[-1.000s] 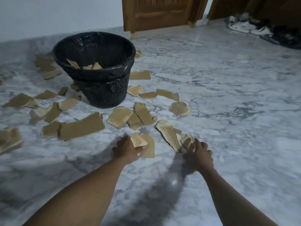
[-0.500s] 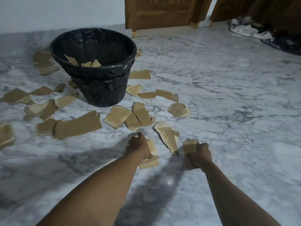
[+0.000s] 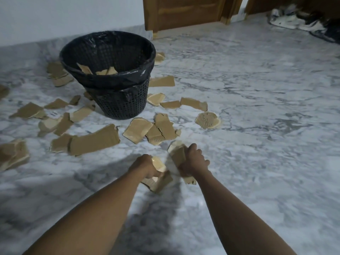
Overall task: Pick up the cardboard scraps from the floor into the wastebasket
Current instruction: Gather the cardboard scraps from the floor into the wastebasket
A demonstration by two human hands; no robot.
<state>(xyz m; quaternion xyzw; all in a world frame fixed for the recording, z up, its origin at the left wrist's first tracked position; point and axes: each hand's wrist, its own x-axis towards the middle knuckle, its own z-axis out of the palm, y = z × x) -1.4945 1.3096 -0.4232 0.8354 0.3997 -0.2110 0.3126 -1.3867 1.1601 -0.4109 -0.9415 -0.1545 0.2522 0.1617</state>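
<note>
cardboard scraps (image 3: 93, 140): lie strewn on marble floor (image 3: 257, 144) around black mesh wastebasket (image 3: 117, 100), a few inside | left grip (image 3: 145, 166): curls round pale scrap (image 3: 158, 163) | right grip (image 3: 193, 161): clenches brown scrap (image 3: 179, 155), just beside left grip

I see my left hand (image 3: 145, 166) gripping a bundle of cardboard scraps (image 3: 158, 182) and my right hand (image 3: 195, 161) gripping a torn piece (image 3: 179, 155), the two close together over the marble floor (image 3: 257, 144). Beyond them stands the black wastebasket (image 3: 117, 102) with a few brown bits (image 3: 106, 71) inside and loose scraps (image 3: 93, 139) scattered all round its base. A wooden door (image 3: 184, 11) stands at the far wall.
</note>
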